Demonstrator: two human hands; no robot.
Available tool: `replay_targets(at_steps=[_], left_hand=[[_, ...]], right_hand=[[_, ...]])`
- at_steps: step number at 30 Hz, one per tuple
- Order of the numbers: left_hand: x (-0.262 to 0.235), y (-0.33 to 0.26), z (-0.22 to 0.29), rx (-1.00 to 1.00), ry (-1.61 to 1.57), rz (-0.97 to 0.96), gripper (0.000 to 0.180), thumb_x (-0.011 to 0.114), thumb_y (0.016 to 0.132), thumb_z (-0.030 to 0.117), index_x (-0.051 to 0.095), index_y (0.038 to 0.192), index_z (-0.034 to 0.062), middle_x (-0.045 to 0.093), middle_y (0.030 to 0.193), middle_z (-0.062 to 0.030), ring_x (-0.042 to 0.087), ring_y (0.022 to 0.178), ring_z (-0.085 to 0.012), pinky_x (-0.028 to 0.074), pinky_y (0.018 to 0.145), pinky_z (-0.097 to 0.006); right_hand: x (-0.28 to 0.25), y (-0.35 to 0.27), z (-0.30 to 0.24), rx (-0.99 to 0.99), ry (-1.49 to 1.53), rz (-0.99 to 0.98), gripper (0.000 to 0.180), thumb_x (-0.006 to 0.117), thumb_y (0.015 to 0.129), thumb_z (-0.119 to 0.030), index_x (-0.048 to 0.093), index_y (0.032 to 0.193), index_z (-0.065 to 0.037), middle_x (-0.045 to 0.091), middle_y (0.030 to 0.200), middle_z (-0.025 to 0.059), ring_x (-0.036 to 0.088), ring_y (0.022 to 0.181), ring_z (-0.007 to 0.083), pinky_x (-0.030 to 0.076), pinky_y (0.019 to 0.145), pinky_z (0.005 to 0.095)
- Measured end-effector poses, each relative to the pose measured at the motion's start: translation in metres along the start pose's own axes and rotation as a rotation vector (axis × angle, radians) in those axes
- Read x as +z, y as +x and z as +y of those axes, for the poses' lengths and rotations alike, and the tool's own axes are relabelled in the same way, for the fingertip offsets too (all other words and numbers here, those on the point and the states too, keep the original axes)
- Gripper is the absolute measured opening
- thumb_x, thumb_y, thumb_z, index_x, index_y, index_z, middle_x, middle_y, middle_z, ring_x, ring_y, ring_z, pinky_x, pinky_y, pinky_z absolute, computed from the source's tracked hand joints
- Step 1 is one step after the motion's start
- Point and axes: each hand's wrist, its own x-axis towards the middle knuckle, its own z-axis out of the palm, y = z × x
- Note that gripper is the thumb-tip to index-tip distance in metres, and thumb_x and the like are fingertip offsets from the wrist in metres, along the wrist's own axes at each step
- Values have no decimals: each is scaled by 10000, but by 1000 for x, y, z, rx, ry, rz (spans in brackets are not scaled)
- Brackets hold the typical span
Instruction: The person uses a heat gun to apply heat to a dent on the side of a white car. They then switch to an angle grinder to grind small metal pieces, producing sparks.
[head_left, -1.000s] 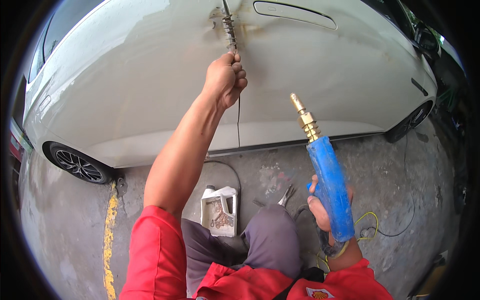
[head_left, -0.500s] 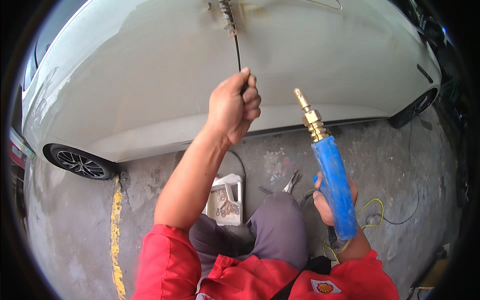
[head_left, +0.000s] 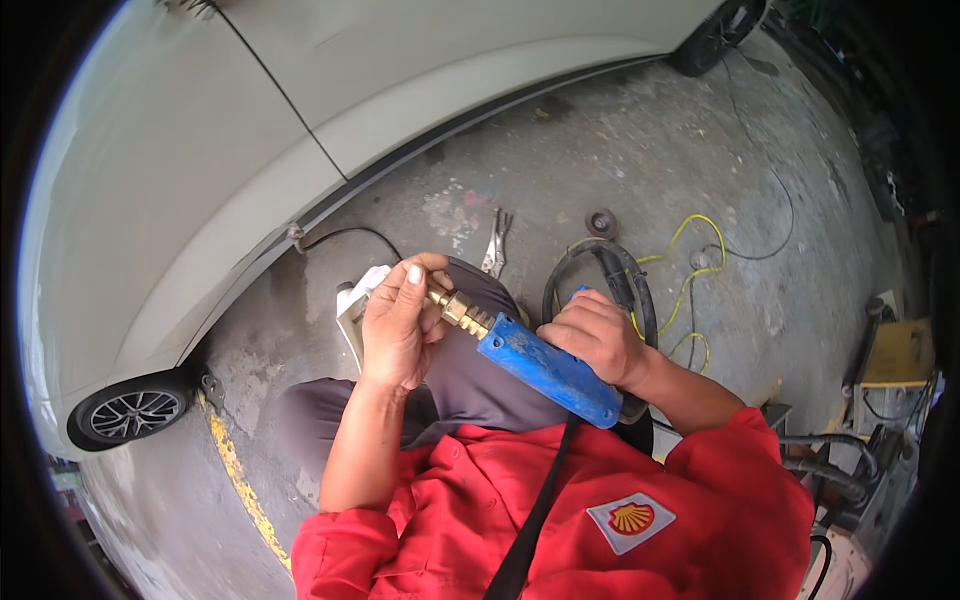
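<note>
The blue tool [head_left: 548, 372] with a brass tip [head_left: 458, 308] lies slantwise above the person's lap. The right hand [head_left: 598, 338] is clenched around its blue body; the left hand [head_left: 400, 322] pinches the brass tip between thumb and fingers. Just beyond the left hand a white jug [head_left: 352, 310] stands on the concrete floor [head_left: 640, 150], its contents hidden. Pliers [head_left: 496, 242] and a yellow cable [head_left: 690, 270] lie farther out, near the white car [head_left: 200, 170].

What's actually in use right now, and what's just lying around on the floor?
In use:
left hand on the brass tip
right hand holding the blue tool

Lying about:
pliers
yellow wire
black hose
round metal ring
</note>
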Motion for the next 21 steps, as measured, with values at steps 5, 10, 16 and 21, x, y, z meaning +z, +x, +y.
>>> replay_targets(at_steps=[5,10,16,21], left_hand=[[13,-7,-51,-186,170,-89,270,621,1026,261,633,1146,19,553,802,27,359,565,-42,276,489,-207],[42,-2,-68,-271,321,-235,285,653,1009,294,659,1116,30,536,767,35,404,584,-57,338,526,-220],[66,-7,-100,-137,551,-298,488,682,989,321,538,1331,4,577,869,11,454,641,-62,374,558,-216],[66,-23,-72,-261,419,-18,483,590,1028,307,493,1372,-18,601,998,-19,417,612,-68,354,508,-222]], right_hand=[[-10,-65,-9,93,-69,25,215,695,750,-103,695,953,-31,645,839,71,628,758,249,488,713,372],[-22,-110,-15,129,-54,107,231,710,736,-77,686,957,-16,643,838,90,631,751,273,499,717,394],[-30,-163,-11,164,-120,91,232,693,755,-84,681,977,-22,637,864,107,628,775,290,504,756,413],[-21,-239,21,289,-283,-143,240,658,785,-105,667,1021,-61,599,887,88,605,837,295,489,845,439]])
